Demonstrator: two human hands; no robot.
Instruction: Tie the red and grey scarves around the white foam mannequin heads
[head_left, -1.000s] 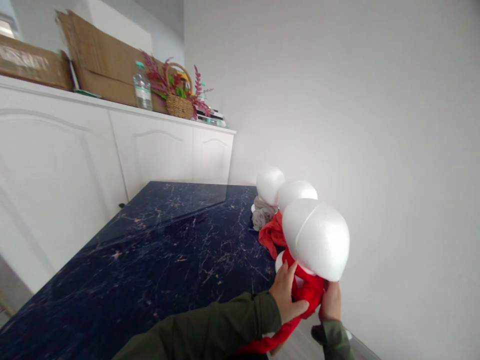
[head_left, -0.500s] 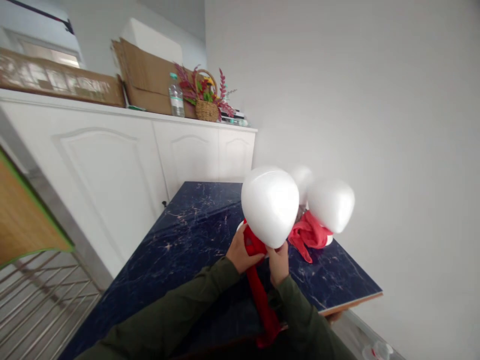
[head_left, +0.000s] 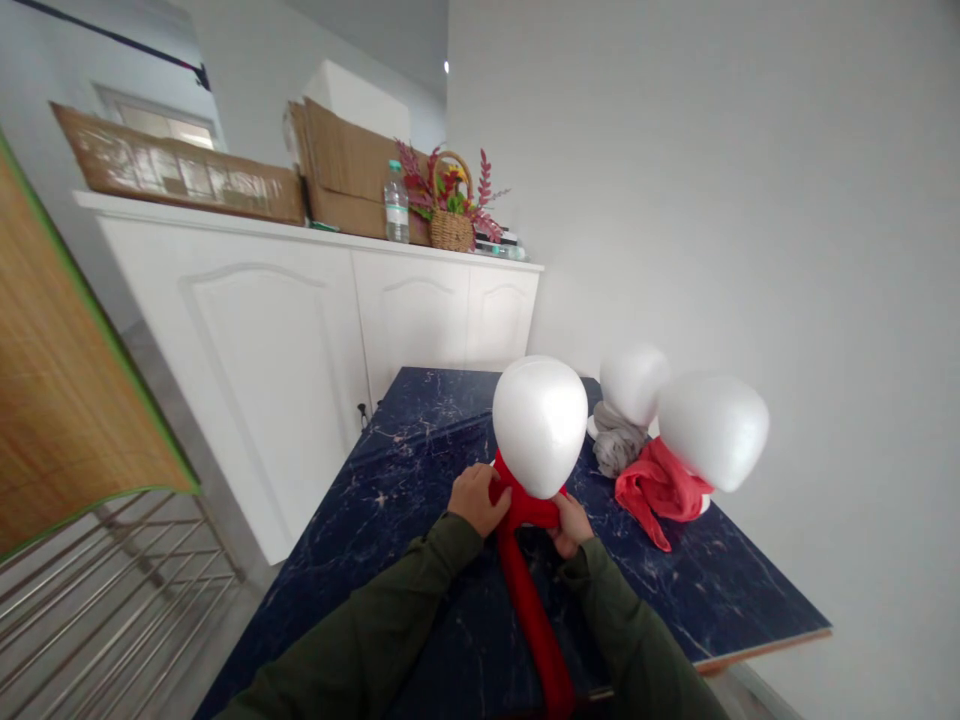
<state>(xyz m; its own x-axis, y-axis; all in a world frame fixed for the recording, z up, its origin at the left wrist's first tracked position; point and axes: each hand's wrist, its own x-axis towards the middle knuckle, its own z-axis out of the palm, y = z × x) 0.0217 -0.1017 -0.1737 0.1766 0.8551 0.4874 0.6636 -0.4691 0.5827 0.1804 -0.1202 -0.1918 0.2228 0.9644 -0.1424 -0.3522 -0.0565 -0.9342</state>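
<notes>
A white mannequin head stands in front of me on the dark blue marbled table. Around its neck lies a red scarf, with one long end hanging down toward the table's front edge. On the left of the neck, my left hand grips the scarf between thumb and fingers. My right hand pinches the scarf on the neck's right side. The mannequin's base is mostly hidden by the scarf and hands.
Two more white mannequin heads stand at the right: one with a grey scarf, one with a coral-red scarf. Behind are white cabinets bearing cardboard boxes, a bottle and a flower basket. A metal rack stands left.
The view has shifted left, so the scene sits further right. My right hand has moved outward from the middle of the neck to its right side, and the scarf there is spread wider.
</notes>
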